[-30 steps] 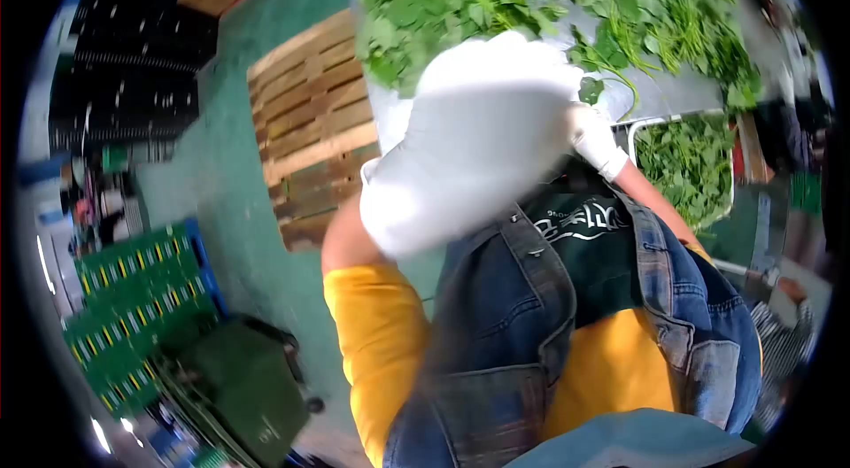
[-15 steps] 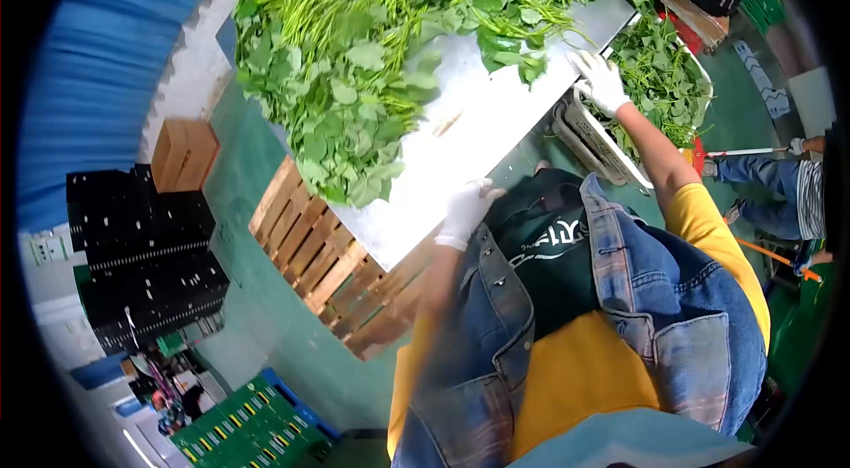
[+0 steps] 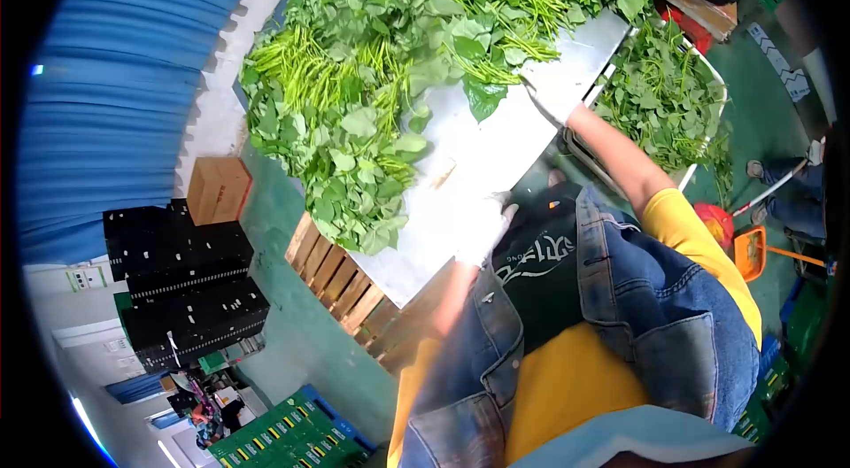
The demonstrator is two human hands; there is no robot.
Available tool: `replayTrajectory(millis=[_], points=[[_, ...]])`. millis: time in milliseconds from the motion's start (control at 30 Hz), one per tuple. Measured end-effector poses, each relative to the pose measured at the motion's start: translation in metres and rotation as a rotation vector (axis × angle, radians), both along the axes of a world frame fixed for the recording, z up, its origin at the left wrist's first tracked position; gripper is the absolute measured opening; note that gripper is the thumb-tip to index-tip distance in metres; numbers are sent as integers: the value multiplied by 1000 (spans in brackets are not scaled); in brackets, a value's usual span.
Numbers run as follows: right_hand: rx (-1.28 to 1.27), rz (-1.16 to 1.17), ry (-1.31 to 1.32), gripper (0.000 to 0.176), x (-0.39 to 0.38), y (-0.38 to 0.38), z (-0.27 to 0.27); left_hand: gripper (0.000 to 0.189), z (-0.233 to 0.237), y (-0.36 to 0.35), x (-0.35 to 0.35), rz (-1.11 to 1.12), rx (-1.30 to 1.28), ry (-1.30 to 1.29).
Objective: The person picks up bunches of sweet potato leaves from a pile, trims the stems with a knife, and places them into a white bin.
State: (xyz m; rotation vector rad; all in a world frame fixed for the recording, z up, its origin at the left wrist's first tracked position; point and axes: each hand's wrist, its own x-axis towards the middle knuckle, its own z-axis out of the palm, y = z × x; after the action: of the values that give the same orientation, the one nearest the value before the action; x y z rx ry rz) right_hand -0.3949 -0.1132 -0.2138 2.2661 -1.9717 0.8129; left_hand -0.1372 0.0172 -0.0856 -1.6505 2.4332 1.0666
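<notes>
My right hand (image 3: 555,92), in a white glove, reaches over the metal table. Its fingers stretch out to the stem ends of the leafy greens (image 3: 354,123) and seem to touch them; glare washes out the fingertips. A broad dark green leaf (image 3: 484,100) lies just left of these fingers. Nearer my body, my left hand (image 3: 481,229), also in a white glove, is at the table's (image 3: 469,154) near edge. Its fingers are apart, with nothing seen in them, though bright light blurs their outline. The greens are heaped across the far and left sides of the table.
A white-rimmed crate (image 3: 719,87) of greens stands right of the table. Below the table's left corner is a wooden pallet (image 3: 332,278). Black crates (image 3: 181,269) and a cardboard box (image 3: 218,191) stand left. An orange dustpan (image 3: 750,253) is right, near a person's legs (image 3: 792,211).
My right hand has moved left from the table edge beside the crate to the stems of the greens. My left hand stays near the table's edge. The whole view has shifted slightly.
</notes>
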Motion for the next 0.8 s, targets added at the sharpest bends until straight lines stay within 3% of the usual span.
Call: replayTrajectory(millis=[33, 67, 100, 133, 167, 200, 300, 367, 433, 467, 500, 567, 633, 667, 700, 767, 800], points=[[-78, -9, 14, 17, 6, -8, -5, 34, -8, -4, 1, -71, -51, 49], [-89, -6, 7, 17, 5, -17, -6, 35, 20, -10, -9, -53, 43, -46], [50, 21, 66, 15, 3, -25, -7, 35, 16, -13, -10, -49, 35, -54], [193, 52, 127, 13, 2, -31, -9, 35, 4, -12, -7, -25, 25, -56], [185, 59, 124, 13, -1, -36, -6, 35, -11, -13, -4, -1, 12, -53], [201, 125, 192, 13, -6, -40, 0, 36, -24, -15, 1, 148, 85, 164], [125, 243, 175, 13, -19, -41, 48, 33, -43, -16, 2, 221, 90, 201], [-197, 220, -778, 16, -21, -44, 73, 29, -36, -22, -6, 184, 26, 99], [179, -7, -1128, 22, -45, -42, 118, 27, -28, -24, -17, 181, -67, 107], [83, 5, -1182, 23, -60, -56, 78, 27, -29, -25, -21, 186, -63, 106], [90, 2, -1183, 23, -61, -51, 77, 27, -31, -26, -25, 151, -91, 83], [367, -10, -1493, 22, -59, -26, 75, 27, -30, -25, -30, 107, -100, 56], [187, -160, -1379, 26, -80, 4, 49, 26, -22, -31, -37, -48, -163, -97], [159, -288, -1445, 26, -86, 31, 77, 27, -31, -28, -31, 9, -245, 62], [129, -344, -1423, 25, -111, 53, 56, 27, -45, -27, -24, -4, -231, 65], [212, -503, -1353, 26, -187, 107, -39, 27, -70, -24, -15, 31, -318, 131], [476, -685, -1027, 26, -216, 136, -65, 27, -70, -24, -12, 45, -319, 148]])
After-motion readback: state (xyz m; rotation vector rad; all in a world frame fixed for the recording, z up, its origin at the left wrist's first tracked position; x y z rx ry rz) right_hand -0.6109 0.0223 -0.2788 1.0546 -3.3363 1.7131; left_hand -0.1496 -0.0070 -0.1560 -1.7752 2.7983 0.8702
